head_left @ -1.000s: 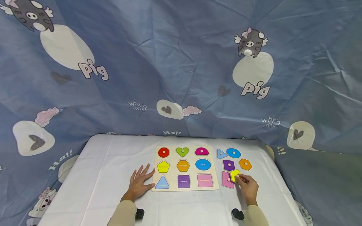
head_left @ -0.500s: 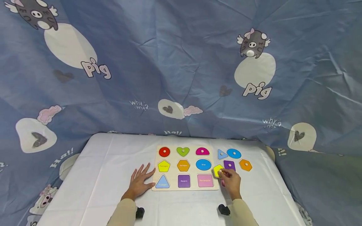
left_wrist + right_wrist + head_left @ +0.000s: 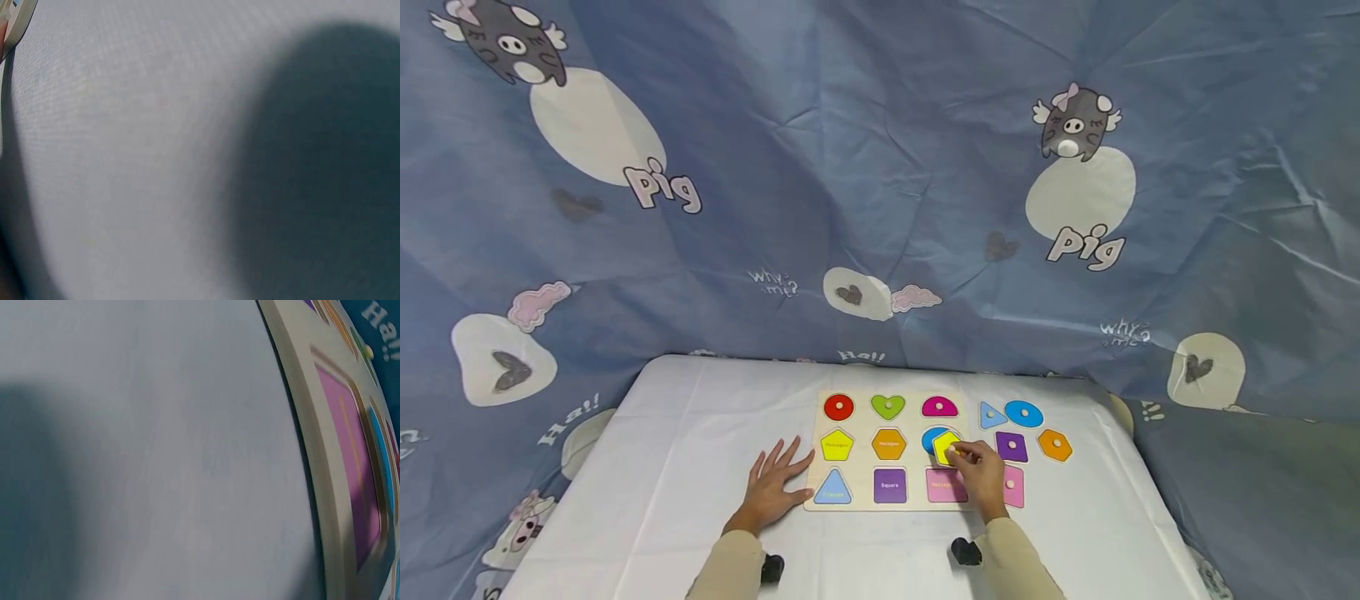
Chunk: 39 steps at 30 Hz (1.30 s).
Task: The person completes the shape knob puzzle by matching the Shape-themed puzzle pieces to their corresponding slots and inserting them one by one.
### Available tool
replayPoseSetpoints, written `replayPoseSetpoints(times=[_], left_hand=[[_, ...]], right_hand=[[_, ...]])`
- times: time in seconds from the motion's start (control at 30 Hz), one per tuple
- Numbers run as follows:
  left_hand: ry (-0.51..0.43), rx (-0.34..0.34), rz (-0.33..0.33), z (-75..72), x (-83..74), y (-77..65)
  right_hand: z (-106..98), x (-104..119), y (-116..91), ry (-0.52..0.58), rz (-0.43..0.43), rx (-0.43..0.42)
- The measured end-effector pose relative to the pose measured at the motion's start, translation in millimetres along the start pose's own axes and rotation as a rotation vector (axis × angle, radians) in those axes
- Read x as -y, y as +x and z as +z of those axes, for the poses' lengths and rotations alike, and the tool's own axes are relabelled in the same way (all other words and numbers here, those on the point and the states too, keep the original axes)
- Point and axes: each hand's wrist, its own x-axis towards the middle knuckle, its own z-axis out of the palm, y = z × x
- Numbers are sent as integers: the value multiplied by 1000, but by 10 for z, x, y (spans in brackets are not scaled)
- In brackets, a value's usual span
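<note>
My right hand (image 3: 983, 479) pinches the knob of a yellow pentagon piece (image 3: 944, 447) over the right part of the wooden puzzle board (image 3: 861, 426). The piece covers part of the blue oval slot (image 3: 930, 437). Spread flat, my left hand (image 3: 772, 490) has its fingertips and thumb at the board's left edge. A yellow pentagon slot (image 3: 837, 446) is at the board's left. The circle (image 3: 838, 407), heart (image 3: 888, 406) and magenta half-circle (image 3: 939, 407) pieces sit in the back row. In the right wrist view the board's edge (image 3: 306, 425) and pink rectangular slot (image 3: 350, 456) show.
Loose knobbed pieces lie right of the board: a light blue triangle (image 3: 991, 415), a blue oval (image 3: 1024, 413), a purple square (image 3: 1011, 447), an orange hexagon (image 3: 1055, 445) and a pink rectangle (image 3: 1014, 485). A white cloth (image 3: 685, 442) covers the table; a blue printed curtain (image 3: 880, 183) hangs behind.
My right hand has carried the yellow pentagon left, from above the pink rectangle piece to over the board's blue oval slot. The left hand has stayed in place.
</note>
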Motion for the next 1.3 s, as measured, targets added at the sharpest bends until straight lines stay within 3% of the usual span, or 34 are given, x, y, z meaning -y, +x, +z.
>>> replayPoseSetpoints(times=[0.17, 0.43, 0.7, 1.3], left_hand=[[-15, -11, 11, 23, -6, 7], [-21, -19, 7, 5, -11, -16], [-14, -18, 4, -12, -5, -21], [-9, -31, -1, 28, 33, 1]], right_hand=[[129, 83, -1, -3, -70, 15], [413, 193, -9, -26, -111, 80], [647, 340, -27, -30, -246, 120], [1055, 660, 14, -150, -159, 231]])
